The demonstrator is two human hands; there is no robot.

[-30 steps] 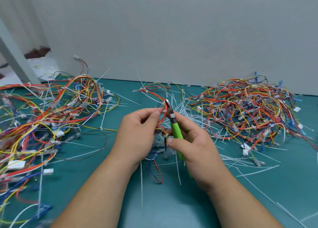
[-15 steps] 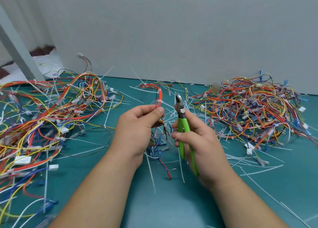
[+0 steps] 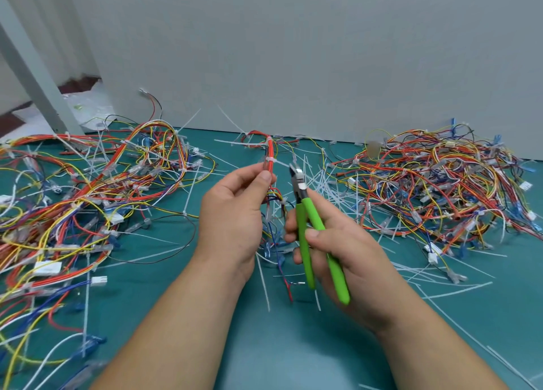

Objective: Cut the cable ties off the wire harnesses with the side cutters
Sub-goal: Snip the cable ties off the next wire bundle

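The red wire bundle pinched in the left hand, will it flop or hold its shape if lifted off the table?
Probably floppy: below the left hand its thin loose ends dangle and splay. The stretch above the pinch is likely stiffer, since a white cable tie binds the red wire bundle into one arching strand. Seemingly light: a fingertip grip holds it.

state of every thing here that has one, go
held harness, lifted
cable tie, uncut, round the held harness
left hand, pinches the held harness
side cutters, raised, tip beside the cable tie, not touching
right hand, grips the side cutters
cut ties, loose on the mat
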